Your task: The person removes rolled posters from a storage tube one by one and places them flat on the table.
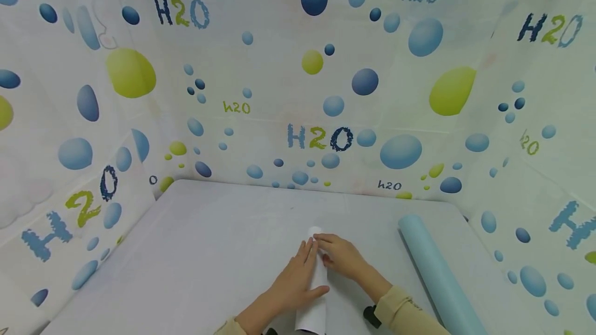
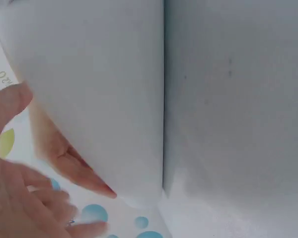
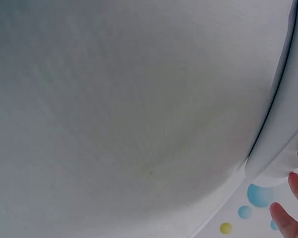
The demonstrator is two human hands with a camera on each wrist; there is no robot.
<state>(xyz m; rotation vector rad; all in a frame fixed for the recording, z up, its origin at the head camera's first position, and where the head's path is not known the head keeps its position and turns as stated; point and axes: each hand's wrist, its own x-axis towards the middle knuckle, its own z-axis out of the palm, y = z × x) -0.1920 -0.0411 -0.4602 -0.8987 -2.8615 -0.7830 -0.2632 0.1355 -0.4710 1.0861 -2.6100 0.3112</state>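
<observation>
A white roll of paper or sheet (image 1: 311,319) lies lengthwise on the table in front of me. My left hand (image 1: 294,279) rests along its left side and top, with the thumb reaching across it. In the left wrist view the left hand (image 2: 27,198) has loosely extended fingers beside the broad white roll (image 2: 107,89). Near the far end of the roll, my right hand (image 1: 345,258) touches it from the right with its fingertips. Spread fingers of the right hand (image 3: 290,215) show at the edge of the right wrist view, next to the roll (image 3: 283,116).
A light blue roll (image 1: 440,278) lies on the right part of the white table (image 1: 209,242). Behind and at both sides stand white walls (image 1: 274,61) printed with bubbles and "H2O". A small black device (image 1: 371,317) sits at the right cuff.
</observation>
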